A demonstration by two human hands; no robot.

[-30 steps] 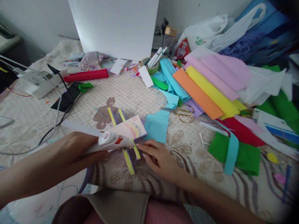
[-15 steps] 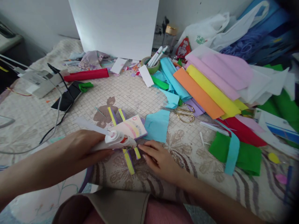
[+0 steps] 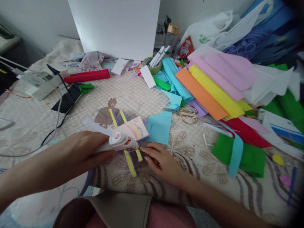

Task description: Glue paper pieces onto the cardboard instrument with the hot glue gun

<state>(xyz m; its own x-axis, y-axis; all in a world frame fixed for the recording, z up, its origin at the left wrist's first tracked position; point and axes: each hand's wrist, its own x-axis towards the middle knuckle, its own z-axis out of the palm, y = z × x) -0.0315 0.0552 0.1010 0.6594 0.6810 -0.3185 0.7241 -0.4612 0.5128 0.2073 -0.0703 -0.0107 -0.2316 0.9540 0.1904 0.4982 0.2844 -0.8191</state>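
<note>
White glue gun gripped in left hand, nozzle over paper craft, right hand flat, fingertips pressing the craft's edge, markers standing in tape roll.

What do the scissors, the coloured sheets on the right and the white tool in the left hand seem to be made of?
Scissors: metal, by the shiny gold handles and grey blades. Coloured sheets: matte paper, perhaps thin craft foam, lying in flat folded bands with soft creases. White tool in the left hand: smooth, slightly glossy plastic, probably a glue gun.
</note>
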